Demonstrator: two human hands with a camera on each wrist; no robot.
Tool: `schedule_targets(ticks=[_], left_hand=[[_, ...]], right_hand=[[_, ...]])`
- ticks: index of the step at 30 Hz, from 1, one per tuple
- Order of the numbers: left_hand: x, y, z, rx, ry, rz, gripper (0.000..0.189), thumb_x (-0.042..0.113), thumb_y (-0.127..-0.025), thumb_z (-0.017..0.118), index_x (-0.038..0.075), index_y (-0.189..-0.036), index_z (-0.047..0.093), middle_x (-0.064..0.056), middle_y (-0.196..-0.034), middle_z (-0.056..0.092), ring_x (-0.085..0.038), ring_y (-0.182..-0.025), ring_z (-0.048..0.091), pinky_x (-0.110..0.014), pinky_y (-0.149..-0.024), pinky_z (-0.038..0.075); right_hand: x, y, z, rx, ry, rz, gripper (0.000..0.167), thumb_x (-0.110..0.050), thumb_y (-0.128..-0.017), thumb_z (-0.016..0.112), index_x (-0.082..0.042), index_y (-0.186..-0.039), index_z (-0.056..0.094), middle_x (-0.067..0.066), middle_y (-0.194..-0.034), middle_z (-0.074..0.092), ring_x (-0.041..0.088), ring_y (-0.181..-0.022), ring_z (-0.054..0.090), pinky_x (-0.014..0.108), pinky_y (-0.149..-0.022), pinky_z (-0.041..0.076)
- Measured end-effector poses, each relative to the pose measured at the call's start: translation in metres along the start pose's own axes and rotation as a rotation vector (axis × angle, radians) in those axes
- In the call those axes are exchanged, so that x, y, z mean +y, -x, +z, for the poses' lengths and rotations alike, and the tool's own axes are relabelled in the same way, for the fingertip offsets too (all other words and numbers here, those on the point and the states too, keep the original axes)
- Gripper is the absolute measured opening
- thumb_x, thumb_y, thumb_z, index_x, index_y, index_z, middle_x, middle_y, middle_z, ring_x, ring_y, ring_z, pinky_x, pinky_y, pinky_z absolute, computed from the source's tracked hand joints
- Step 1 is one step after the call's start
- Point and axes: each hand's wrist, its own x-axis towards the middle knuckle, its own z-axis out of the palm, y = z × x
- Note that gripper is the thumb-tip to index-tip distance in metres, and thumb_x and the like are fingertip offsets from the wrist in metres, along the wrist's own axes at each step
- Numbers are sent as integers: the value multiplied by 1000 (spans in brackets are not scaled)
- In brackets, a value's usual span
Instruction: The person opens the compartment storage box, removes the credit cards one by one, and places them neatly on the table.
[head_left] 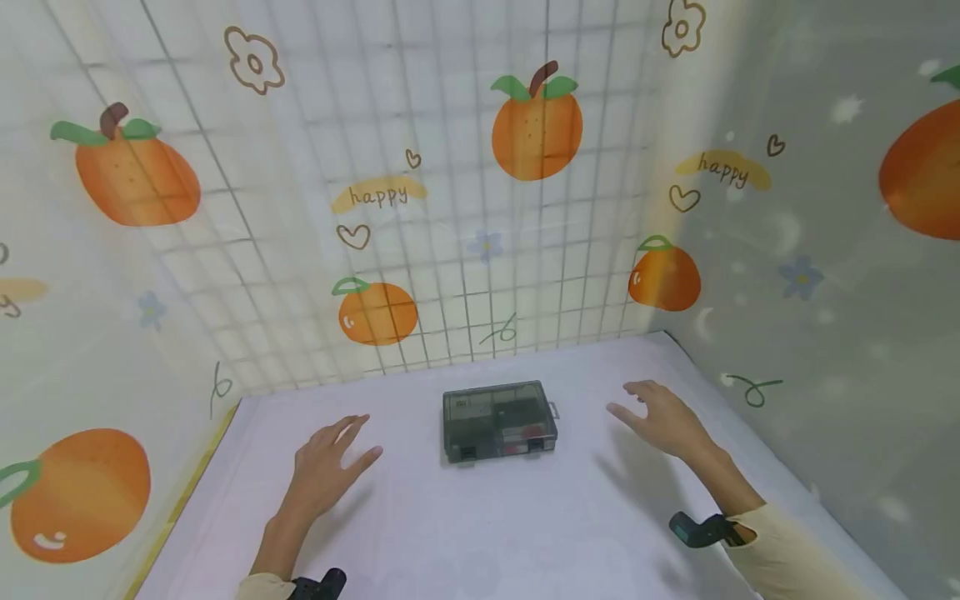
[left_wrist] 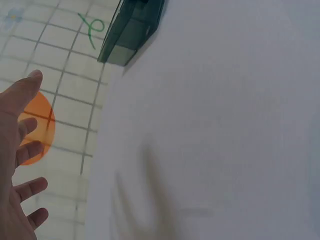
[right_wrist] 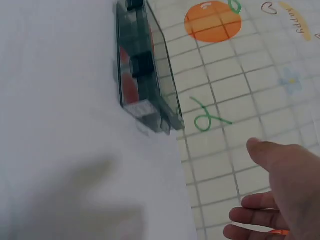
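Note:
A dark, see-through plastic case (head_left: 498, 422) with two front latches lies closed on the white table, some red showing inside near its front right. On its right side is a small loop. To the left of the case hovers my left hand (head_left: 322, 467), its fingers spread and relaxed, holding nothing. My right hand (head_left: 667, 421) is off to the right, thumb and fingers parted, also holding nothing. Both hands cast shadows on the table and stand apart from the case. In the right wrist view the case (right_wrist: 142, 70) shows its latches and one end.
The white table (head_left: 480, 533) has a yellow strip (head_left: 183, 500) along its left edge. Behind and beside it hang curtains (head_left: 450, 167) printed with oranges, hearts and "happy", a grid showing through. Each wrist wears a black camera band (head_left: 705, 530).

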Motion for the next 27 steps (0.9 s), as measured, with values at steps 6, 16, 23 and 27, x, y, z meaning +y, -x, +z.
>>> schedule_targets(ticks=[6,16,23,27], left_hand=[[13,-5,18,43,97,-3,71,61,-97,54,19,-152,44,-11,-154,42,-43,-137,36,-72,-98,27],[26,-15,58,35,272,-21,69,59,-96,58,21,-152,46,-6,-155,42,-40,-139,34,-75,-101,24],[33,-22,82,87,382,6,62,46,-96,64,17,-149,50,-9,-153,45,-43,-137,36,-71,-104,28],[40,-24,86,97,443,4,62,47,-96,65,16,-149,50,-11,-153,45,-42,-137,36,-67,-106,29]], right_hand=[[-15,6,21,-12,-114,-4,66,-57,-94,62,-2,-130,63,16,-117,66,33,-104,62,44,-76,56],[-31,7,51,16,-219,42,53,-53,-94,65,-4,-115,71,7,-105,71,22,-91,64,34,-69,55],[-44,5,65,-7,-267,109,47,-51,-93,67,-7,-110,74,5,-102,72,20,-88,63,37,-74,54],[-47,2,71,-25,-269,133,47,-50,-94,67,-7,-108,74,4,-100,72,19,-88,63,40,-76,53]])
